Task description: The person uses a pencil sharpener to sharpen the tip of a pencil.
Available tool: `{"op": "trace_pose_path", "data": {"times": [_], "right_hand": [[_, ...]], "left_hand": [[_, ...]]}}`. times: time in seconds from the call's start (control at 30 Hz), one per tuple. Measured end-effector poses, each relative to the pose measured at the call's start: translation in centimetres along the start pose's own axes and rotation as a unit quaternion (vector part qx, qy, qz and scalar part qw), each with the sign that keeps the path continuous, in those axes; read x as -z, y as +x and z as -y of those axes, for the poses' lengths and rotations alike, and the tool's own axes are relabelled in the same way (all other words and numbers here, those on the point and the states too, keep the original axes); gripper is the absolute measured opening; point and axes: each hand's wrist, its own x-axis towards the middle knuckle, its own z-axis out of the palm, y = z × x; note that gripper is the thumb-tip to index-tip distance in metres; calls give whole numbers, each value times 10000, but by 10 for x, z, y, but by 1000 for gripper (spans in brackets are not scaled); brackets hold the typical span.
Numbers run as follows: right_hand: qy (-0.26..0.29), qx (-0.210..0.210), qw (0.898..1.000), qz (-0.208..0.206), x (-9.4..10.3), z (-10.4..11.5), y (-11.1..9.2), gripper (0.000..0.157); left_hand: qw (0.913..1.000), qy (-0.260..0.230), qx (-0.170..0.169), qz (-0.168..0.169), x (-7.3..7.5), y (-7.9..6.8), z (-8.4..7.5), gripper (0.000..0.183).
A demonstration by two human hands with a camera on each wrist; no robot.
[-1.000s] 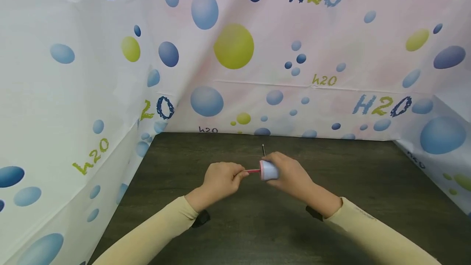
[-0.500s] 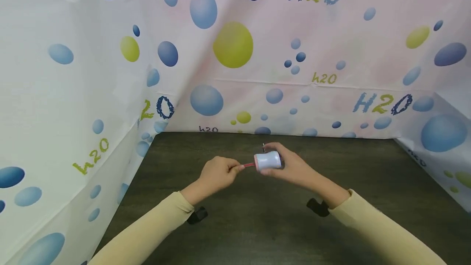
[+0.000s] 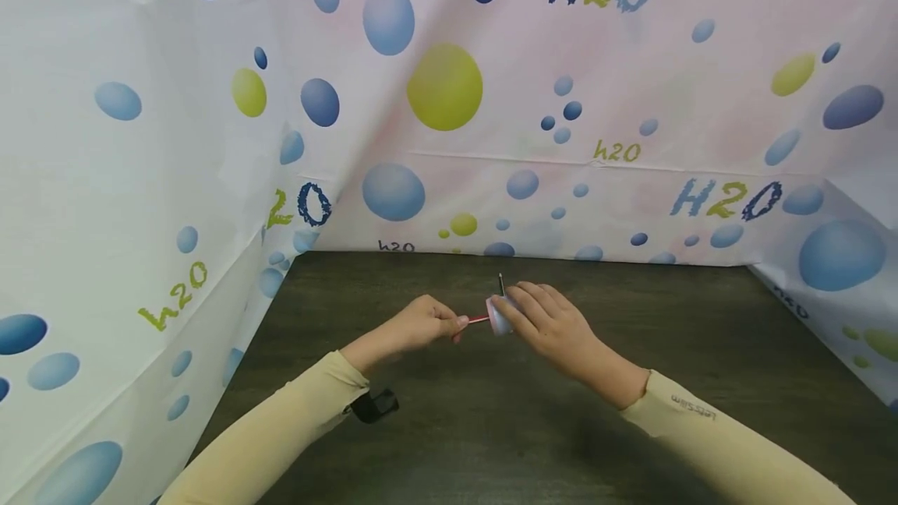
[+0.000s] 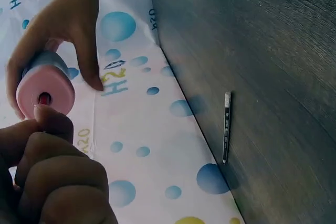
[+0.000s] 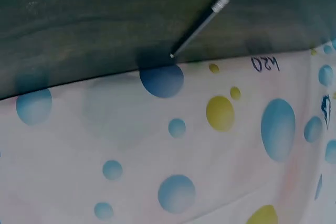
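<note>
In the head view, my left hand [image 3: 421,322] pinches a red pencil [image 3: 479,319] between thumb and fingers. The pencil's other end sits in the hole of a pencil sharpener [image 3: 500,321], light blue with a pink front. My right hand [image 3: 557,331] grips the sharpener's body, its fingers over the top and hiding much of it. Seen from the left wrist, the pink face [image 4: 31,90] is toward the camera, the red pencil in its centre hole. The right wrist view shows neither hand.
A dark pencil with a white end [image 4: 227,129] lies on the dark wooden table [image 3: 449,427], beyond the hands. White sheeting with blue and green dots [image 3: 449,178] stands along the table's back and sides. A black strap [image 3: 375,406] hangs by the left wrist.
The right hand has turned over the sharpener, so the back of the hand and fingers now cover most of its body. The left hand keeps its pinch on the red pencil, shifting only slightly.
</note>
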Motion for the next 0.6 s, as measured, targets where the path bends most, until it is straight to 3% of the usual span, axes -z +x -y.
{"op": "trace_pose_path", "data": {"times": [0.1,0.13,0.23,0.3,0.37,0.43,0.5,0.53,0.6], "right_hand": [[52,-192,9993,-310,-6,6,-1,23],[91,-286,9989,-374,-7,8,-2,28],[265,-592,9972,-378,-8,12,2,24],[399,-866,9953,-162,-5,15,4,37],[566,-1223,9907,175,-1,18,7,55],[746,-1649,9812,664,5,21,11,66],[1110,-2136,9620,1287,12,24,15,67],[1348,-2388,9479,1622,15,25,17,65],[2037,-2864,9061,2355,20,24,22,55]], "left_hand": [[9994,231,-206,-172,-7,0,0,41],[9987,333,-279,-265,-10,-1,0,40],[9925,850,-535,-701,-19,-4,0,37],[9828,1312,-760,-1055,-24,-6,-1,32],[9623,1979,-1148,-1471,-27,-8,-1,29],[9266,2771,-1643,-1941,-28,-9,0,24],[8736,3602,-2202,-2423,-30,-8,5,21],[8433,3945,-2494,-2666,-30,-8,8,20],[7844,4431,-3054,-3086,-31,-6,15,17]]}}
